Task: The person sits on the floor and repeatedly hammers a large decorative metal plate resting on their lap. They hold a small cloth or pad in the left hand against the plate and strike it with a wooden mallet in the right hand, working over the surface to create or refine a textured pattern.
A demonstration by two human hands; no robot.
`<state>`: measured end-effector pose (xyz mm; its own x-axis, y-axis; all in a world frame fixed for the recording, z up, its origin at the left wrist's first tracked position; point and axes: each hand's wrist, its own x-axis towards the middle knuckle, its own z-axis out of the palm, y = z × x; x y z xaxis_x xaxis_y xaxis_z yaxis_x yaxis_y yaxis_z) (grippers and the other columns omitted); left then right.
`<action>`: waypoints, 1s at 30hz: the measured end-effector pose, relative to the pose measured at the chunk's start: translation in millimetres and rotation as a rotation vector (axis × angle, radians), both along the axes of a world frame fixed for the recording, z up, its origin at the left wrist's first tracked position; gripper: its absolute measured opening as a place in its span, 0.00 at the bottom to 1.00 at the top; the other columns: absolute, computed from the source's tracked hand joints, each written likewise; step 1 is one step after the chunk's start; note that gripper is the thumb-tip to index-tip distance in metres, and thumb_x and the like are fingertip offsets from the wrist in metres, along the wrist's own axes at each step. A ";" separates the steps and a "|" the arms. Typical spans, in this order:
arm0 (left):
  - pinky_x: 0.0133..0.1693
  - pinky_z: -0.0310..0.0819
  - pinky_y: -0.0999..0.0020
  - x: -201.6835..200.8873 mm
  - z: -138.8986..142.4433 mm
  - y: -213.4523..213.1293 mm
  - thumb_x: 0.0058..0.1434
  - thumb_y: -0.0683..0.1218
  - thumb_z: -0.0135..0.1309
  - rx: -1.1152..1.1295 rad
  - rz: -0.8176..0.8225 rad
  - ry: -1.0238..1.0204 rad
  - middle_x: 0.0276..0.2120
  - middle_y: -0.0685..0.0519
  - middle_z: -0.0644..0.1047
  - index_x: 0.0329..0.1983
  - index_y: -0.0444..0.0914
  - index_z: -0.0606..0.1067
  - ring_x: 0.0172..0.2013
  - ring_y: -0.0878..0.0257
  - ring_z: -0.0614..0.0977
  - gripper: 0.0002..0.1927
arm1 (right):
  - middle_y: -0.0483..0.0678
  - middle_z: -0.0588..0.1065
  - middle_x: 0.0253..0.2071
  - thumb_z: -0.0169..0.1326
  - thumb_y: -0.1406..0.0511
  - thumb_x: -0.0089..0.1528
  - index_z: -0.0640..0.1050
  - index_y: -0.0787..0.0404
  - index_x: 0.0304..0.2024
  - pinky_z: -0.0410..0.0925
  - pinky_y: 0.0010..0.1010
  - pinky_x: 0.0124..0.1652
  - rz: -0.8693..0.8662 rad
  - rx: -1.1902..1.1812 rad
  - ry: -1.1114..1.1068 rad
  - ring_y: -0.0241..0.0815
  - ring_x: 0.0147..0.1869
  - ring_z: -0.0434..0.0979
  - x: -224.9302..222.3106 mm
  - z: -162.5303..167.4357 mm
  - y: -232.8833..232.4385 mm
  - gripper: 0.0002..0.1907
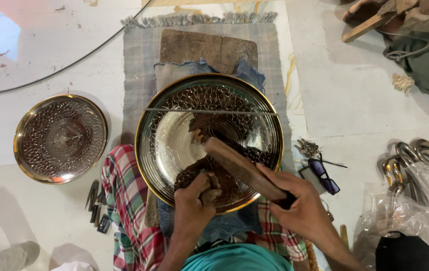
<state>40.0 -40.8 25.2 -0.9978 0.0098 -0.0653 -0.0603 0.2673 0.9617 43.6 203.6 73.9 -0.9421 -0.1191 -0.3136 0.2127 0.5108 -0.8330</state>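
head view, looking straight down at a person seated on the floor (365, 95). centre of the frame: a large round metal tray (174, 145) with a brass-coloured rim, its outer band covered in a hammered leaf-like pattern and its middle left smooth and shiny. it rests on folded blue denim cloth (252, 73), which lies over a dark wooden board (194, 47) and a pale grey fringed mat (139, 55). a thin straight metal rod (209, 111) lies across the upper part of the tray. lower centre: the left hand (194, 200) is closed narrowly around a small punch-like tool (209, 193), held against the lower patterned band of the tray; the tool's tip cannot be made out. lower right of centre: the right hand (299, 203) is wrapped around the end of a wooden mallet-like block (239, 168), which slants up and left over the tray, its far end just above the left hand. a red, green and white checked cloth (124, 200) covers the person's lap under the tray's lower edge. left of the frame: a second, smaller patterned tray (60, 138) lies flat on the floor, well apart from the first. below it, a few small dark tools (95, 203). right of the large tray: dark sunglasses (323, 175). far right: a bundle of curved metal hooks (407, 160) on clear plastic sheeting (425, 211)
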 end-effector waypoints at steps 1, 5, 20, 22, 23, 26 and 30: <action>0.39 0.86 0.70 -1.2 -0.1 0.9 0.50 0.25 0.50 0.012 -0.007 0.020 0.33 0.47 0.84 0.44 0.32 0.77 0.39 0.63 0.89 0.19 | 0.45 0.77 0.47 0.58 0.78 0.46 0.74 0.43 0.68 0.75 0.28 0.26 0.030 0.090 -0.015 0.36 0.36 0.79 -8.4 8.5 -2.2 0.47; 0.38 0.86 0.70 -2.2 0.0 3.4 0.52 0.26 0.50 0.002 -0.003 -0.004 0.31 0.47 0.83 0.40 0.31 0.76 0.38 0.62 0.90 0.15 | 0.45 0.79 0.34 0.58 0.73 0.47 0.72 0.41 0.68 0.73 0.25 0.30 0.207 0.205 0.144 0.36 0.30 0.79 -43.4 41.5 -11.3 0.46; 0.34 0.80 0.71 -11.3 -4.2 -5.2 0.44 0.25 0.52 0.028 -0.089 -0.023 0.30 0.48 0.84 0.36 0.32 0.76 0.36 0.63 0.87 0.17 | 0.42 0.76 0.41 0.54 0.77 0.46 0.71 0.33 0.69 0.69 0.30 0.27 0.451 0.294 0.147 0.35 0.27 0.73 -83.5 60.9 -21.8 0.50; 0.32 0.80 0.69 -14.5 -6.6 -10.1 0.48 0.25 0.50 0.038 -0.155 -0.070 0.31 0.49 0.84 0.37 0.33 0.77 0.35 0.64 0.87 0.16 | 0.50 0.70 0.32 0.54 0.77 0.50 0.68 0.38 0.74 0.66 0.31 0.27 0.231 0.082 0.096 0.37 0.27 0.69 -74.5 50.4 -15.5 0.50; 0.33 0.81 0.70 -16.7 -8.4 -12.3 0.47 0.25 0.51 0.041 -0.192 -0.076 0.32 0.50 0.84 0.38 0.34 0.77 0.36 0.65 0.87 0.17 | 0.48 0.72 0.34 0.54 0.77 0.49 0.69 0.40 0.73 0.67 0.28 0.29 0.265 0.083 0.217 0.35 0.30 0.71 -70.2 44.8 -10.8 0.49; 0.34 0.85 0.72 -23.6 -13.9 -16.5 0.47 0.26 0.52 0.006 -0.294 -0.042 0.35 0.52 0.85 0.40 0.36 0.78 0.36 0.65 0.88 0.20 | 0.42 0.78 0.37 0.55 0.76 0.47 0.72 0.42 0.69 0.69 0.22 0.28 0.286 0.150 0.315 0.31 0.30 0.74 -57.2 27.4 6.2 0.47; 0.29 0.82 0.69 -32.4 -15.7 -17.9 0.50 0.28 0.53 -0.145 -0.442 -0.046 0.35 0.51 0.85 0.44 0.38 0.80 0.30 0.62 0.88 0.21 | 0.41 0.78 0.35 0.58 0.76 0.46 0.72 0.42 0.68 0.66 0.20 0.19 0.203 0.269 0.147 0.32 0.21 0.71 -29.4 3.8 25.2 0.47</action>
<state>7.6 -58.7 9.5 -0.8961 0.4208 -0.1410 0.0482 0.4080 0.9117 14.1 228.8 77.7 -0.9452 -0.2398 -0.2217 -0.0277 0.7353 -0.6772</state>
